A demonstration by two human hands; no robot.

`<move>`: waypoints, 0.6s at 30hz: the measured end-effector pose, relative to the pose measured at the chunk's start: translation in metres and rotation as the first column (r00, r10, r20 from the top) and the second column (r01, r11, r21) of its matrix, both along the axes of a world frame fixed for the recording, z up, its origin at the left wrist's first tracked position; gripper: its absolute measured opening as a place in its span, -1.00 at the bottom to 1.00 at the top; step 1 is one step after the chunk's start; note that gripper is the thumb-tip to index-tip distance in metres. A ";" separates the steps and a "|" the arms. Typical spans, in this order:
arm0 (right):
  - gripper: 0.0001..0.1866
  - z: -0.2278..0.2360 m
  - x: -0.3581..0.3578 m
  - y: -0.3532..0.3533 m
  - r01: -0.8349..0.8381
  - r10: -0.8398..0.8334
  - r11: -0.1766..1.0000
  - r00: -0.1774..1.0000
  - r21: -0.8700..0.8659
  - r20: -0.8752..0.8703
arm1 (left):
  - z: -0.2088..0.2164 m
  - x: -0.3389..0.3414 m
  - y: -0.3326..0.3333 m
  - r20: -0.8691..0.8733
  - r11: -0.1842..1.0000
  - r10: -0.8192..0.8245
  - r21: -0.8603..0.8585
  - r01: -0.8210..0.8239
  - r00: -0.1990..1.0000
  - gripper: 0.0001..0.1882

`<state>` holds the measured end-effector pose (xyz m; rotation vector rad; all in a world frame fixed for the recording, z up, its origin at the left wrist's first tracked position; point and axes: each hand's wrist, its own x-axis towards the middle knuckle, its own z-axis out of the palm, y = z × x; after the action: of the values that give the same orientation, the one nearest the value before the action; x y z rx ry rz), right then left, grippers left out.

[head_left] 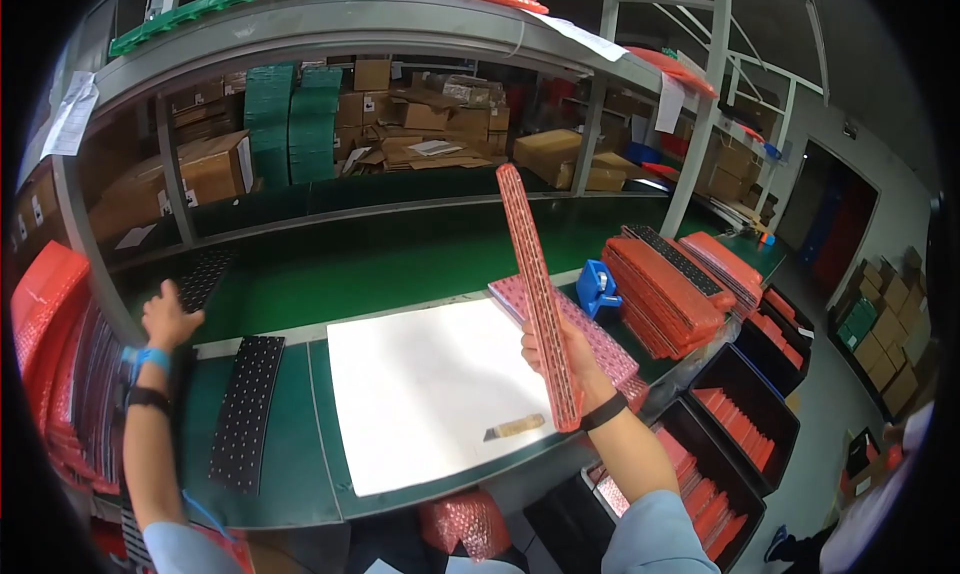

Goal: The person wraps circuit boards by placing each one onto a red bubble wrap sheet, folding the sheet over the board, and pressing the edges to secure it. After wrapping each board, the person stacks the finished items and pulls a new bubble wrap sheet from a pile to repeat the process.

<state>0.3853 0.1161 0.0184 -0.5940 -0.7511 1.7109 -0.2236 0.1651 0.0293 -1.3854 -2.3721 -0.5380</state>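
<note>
Red-wrapped bundle point(537, 296) tilts over white sheet point(420, 384) on green bench point(296, 414), cartons point(428, 116) behind.

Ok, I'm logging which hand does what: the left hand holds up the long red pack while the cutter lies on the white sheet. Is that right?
Not quite: the head view shows the right hand holding up the long red pack. The cutter does lie on the white sheet.

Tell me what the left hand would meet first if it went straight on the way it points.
Probably the black dotted strip on the green surface just beyond the left hand; depth is unclear, so they may be touching.
</note>
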 end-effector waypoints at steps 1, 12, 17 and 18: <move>-0.67 0.003 0.003 -0.007 -0.001 0.002 1.000 1.000 0.019 -0.024 | -0.002 -0.012 -0.023 -0.005 0.999 -0.010 0.033 0.010 1.000 -0.30; -0.69 -0.010 0.045 -0.040 -0.125 0.157 0.966 0.979 0.227 -0.130 | -0.061 -0.057 -0.165 0.115 0.987 0.016 0.157 -0.034 0.993 -0.38; -0.62 -0.002 0.058 -0.051 0.003 0.007 0.975 0.999 0.221 -0.045 | -0.071 -0.061 -0.170 0.110 0.992 0.078 0.092 -0.089 0.991 -0.37; -0.60 0.001 0.060 -0.053 0.067 -0.068 0.977 0.998 0.204 0.000 | -0.073 -0.061 -0.171 0.126 0.992 0.097 0.068 -0.106 0.987 -0.34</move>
<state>0.4456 0.0629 0.0198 -0.4777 -0.8892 1.5471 -0.2848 -0.0057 -0.0440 -1.2248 -2.4756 -0.6934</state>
